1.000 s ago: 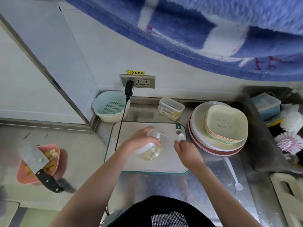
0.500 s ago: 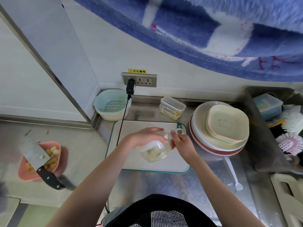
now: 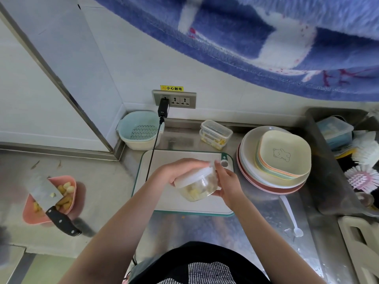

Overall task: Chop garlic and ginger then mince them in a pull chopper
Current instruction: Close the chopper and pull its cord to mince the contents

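The pull chopper (image 3: 200, 187), a clear bowl with a white lid and pale yellow chunks inside, is tilted above the white cutting board (image 3: 174, 201). My left hand (image 3: 180, 170) grips its lid from the top. My right hand (image 3: 226, 181) cups the bowl's right side and underside. At the far left a pink bowl (image 3: 30, 214) holds garlic cloves and ginger pieces, and a cleaver (image 3: 47, 193) with a black handle lies across it.
A teal colander (image 3: 141, 128) stands at the back left, and a black cable (image 3: 152, 150) runs from the wall socket across the board. Lidded containers (image 3: 215, 133) and stacked plates (image 3: 272, 162) sit to the right, a white spoon (image 3: 291, 216) in front, a sink with brushes beyond.
My right hand let go of the pull handle, moved left and took hold of the chopper's bowl. The chopper has been lifted and tilted off the board.
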`<state>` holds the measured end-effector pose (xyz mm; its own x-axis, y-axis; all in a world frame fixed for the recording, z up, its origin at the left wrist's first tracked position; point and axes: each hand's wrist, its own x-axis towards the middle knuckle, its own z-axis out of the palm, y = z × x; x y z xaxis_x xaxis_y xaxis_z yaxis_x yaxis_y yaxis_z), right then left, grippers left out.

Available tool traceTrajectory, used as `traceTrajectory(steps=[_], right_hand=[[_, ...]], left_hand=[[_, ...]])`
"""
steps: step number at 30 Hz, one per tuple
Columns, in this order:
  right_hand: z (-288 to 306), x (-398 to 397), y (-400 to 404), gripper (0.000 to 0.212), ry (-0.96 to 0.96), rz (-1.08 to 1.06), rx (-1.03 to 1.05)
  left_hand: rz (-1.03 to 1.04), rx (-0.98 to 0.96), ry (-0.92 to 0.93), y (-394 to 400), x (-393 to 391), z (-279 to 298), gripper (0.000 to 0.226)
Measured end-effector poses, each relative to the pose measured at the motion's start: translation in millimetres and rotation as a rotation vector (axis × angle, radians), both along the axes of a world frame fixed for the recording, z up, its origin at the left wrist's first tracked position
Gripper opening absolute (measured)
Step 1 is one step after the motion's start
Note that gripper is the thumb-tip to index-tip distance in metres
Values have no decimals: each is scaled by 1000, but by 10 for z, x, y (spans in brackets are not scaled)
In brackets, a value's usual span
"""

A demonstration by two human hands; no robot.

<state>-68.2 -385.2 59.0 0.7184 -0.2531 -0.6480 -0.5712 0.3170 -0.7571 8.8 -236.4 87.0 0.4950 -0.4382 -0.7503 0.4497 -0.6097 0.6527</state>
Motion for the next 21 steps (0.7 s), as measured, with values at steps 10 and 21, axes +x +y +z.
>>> traceTrajectory(steps=[10,21], right_hand=[[-69,9,-117,36,-114,-231,567],[-22,102,-361,8,-257,-93,246]], left_hand=[[422,-122,410,-9,6,126,77],[217,-132,-583,-118,26,330,71]])
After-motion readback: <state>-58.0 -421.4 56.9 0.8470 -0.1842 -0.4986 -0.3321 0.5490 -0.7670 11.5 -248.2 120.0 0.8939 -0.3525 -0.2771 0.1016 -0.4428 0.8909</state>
